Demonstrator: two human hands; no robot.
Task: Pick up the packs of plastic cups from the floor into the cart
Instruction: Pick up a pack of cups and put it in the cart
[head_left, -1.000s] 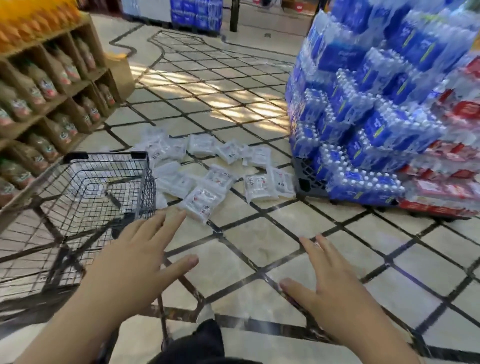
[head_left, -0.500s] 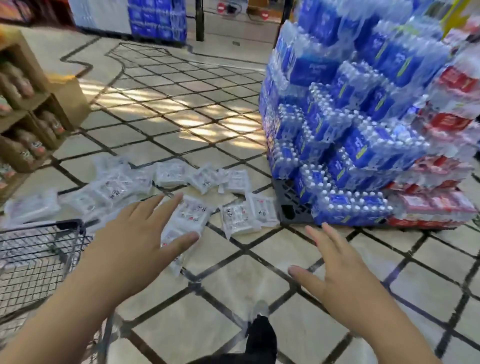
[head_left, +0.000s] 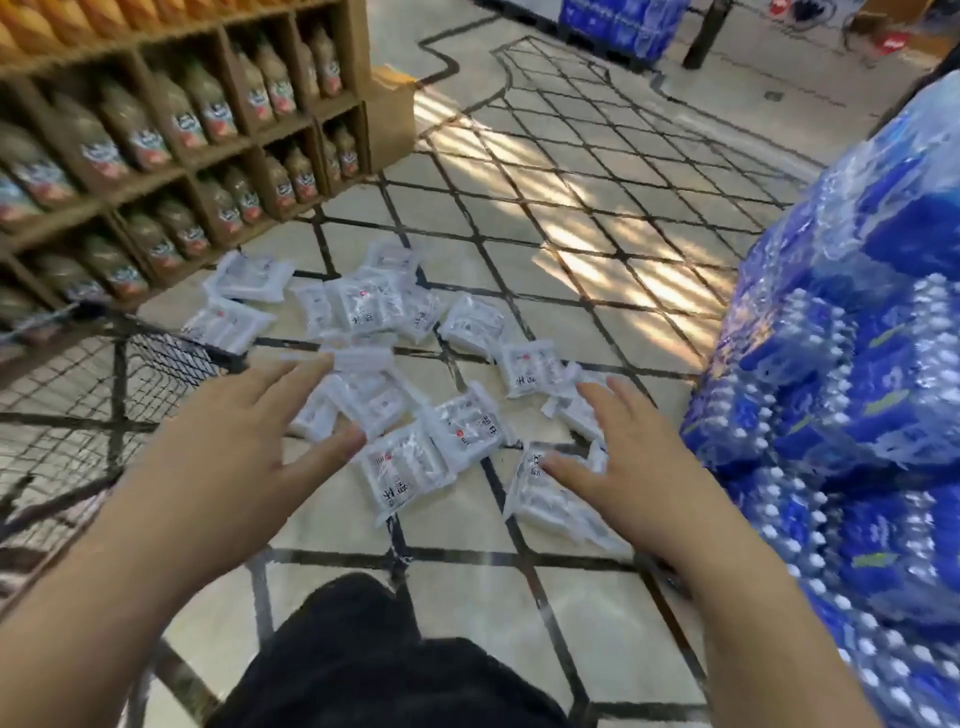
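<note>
Both bare hands are held out low over the tiled floor (head_left: 571, 270), palms down. The left hand (head_left: 228, 441) is seen with its grip spread wide, fingers fanned, nothing held; its fingertips (head_left: 311, 364) hover over the near edge of the scattered packs of plastic cups (head_left: 363, 306). The right hand (head_left: 618, 467) is likewise spread and empty, set above the nearest clear pack (head_left: 550, 504) by the stacked bottled-water cases (head_left: 841, 395). The packs are strewn flat on the floor, some overlapping, between the black wire cart (head_left: 156, 358) at left and the water cases at right. No pack is seen in the cart. Behind the cart, a wooden shelf (head_left: 218, 156) of bottled drinks is in view. A dark-clothed knee (head_left: 363, 649) is seen at the bottom edge.
</note>
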